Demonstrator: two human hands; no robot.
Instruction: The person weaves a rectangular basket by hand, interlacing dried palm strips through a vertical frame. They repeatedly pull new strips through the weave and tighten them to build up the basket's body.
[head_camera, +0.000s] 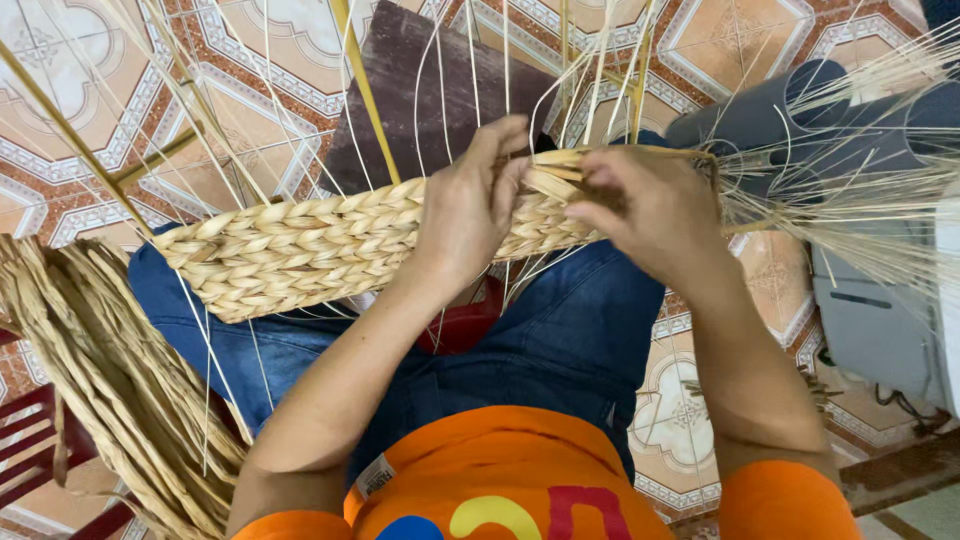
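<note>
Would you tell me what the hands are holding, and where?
Both the left hand and right hand grip the pale braided straw band at its unfinished right end.

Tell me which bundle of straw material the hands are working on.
The woven braid across the lap, gripped by left hand and right hand; the loose bundle lies untouched at left.

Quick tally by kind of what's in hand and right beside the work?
Hands on the weave: 2, left hand and right hand
Woven straw band: 1
Loose straw bundle: 1
Dark board on the floor: 1
Grey appliance: 1
Total: 6
</note>
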